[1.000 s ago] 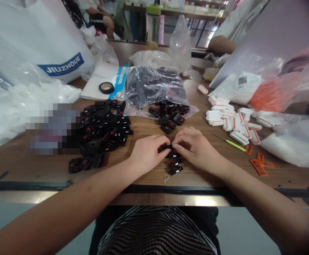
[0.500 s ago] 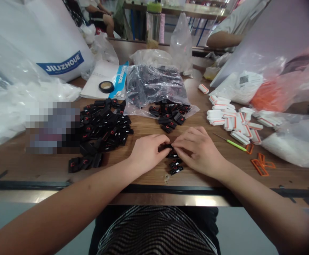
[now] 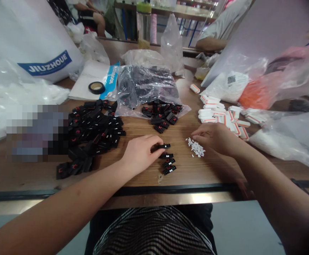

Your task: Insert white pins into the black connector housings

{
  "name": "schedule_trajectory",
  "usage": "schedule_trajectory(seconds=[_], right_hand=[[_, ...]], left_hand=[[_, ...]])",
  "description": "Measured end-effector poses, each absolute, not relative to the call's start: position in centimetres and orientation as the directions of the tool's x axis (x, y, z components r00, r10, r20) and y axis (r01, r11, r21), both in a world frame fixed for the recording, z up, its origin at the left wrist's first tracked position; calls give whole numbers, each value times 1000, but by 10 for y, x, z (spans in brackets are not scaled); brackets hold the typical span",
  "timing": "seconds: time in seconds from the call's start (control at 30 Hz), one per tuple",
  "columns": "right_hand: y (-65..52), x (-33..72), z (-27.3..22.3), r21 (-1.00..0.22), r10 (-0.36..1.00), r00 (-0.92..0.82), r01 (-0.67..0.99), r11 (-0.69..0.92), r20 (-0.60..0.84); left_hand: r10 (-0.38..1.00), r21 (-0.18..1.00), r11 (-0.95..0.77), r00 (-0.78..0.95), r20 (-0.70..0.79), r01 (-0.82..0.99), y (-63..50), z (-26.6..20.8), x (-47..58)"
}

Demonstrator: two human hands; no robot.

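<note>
My left hand (image 3: 142, 152) pinches a black plastic connector housing (image 3: 166, 146) between thumb and fingers; a white spot shows on its face. Just below it, three more black housings (image 3: 169, 163) lie in a short column, each with white plugs in its holes. Over to the right, my right hand (image 3: 216, 139) has its fingertips at the upper edge of a small pile of tiny white plugs (image 3: 197, 148). Its fingers are pressed together, and whatever may be between them is too small to make out.
Black housings (image 3: 96, 124) are heaped on the left, with more by a clear bag (image 3: 146, 85) at the back. White parts with orange strips (image 3: 218, 111) lie behind my right hand. Black tape (image 3: 96, 88) rests on a booklet (image 3: 80, 79). A person's arm (image 3: 211, 43) shows beyond.
My right hand has left the held housing and moved right to the white plugs, which it hid before. The left hand keeps its hold. The view has shifted slightly.
</note>
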State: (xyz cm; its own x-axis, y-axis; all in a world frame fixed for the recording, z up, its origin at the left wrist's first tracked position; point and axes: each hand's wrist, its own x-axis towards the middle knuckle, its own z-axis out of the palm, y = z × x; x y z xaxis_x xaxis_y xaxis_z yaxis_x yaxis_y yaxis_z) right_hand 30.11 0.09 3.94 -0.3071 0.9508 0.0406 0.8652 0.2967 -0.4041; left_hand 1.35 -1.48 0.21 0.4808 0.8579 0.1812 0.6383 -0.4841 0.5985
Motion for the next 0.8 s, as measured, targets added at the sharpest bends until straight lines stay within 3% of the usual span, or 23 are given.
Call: schedule_trajectory(seconds=[0.17,0.37,0.47,0.57,0.8], right_hand=[[2,299,29,-463,928,-371,827,318,-25],[5,309,31,-363,974,-215,915,176,-71],[5,315,33,-390,975,-203,908,151,-95],[6,314,32,-424,957,-283,876,232,-60],[13,319,29,-304,881,-471,834,460,41]], left_hand=[[856,600,-485,486,177,636,-14,2,13],[859,602,-475,485,161,641,-15,3,13],[859,603,-475,486,159,641,-14,3,13],[858,603,-478,485,167,639,-14,3,13],[858,600,-479,485,168,640,-15,3,13]])
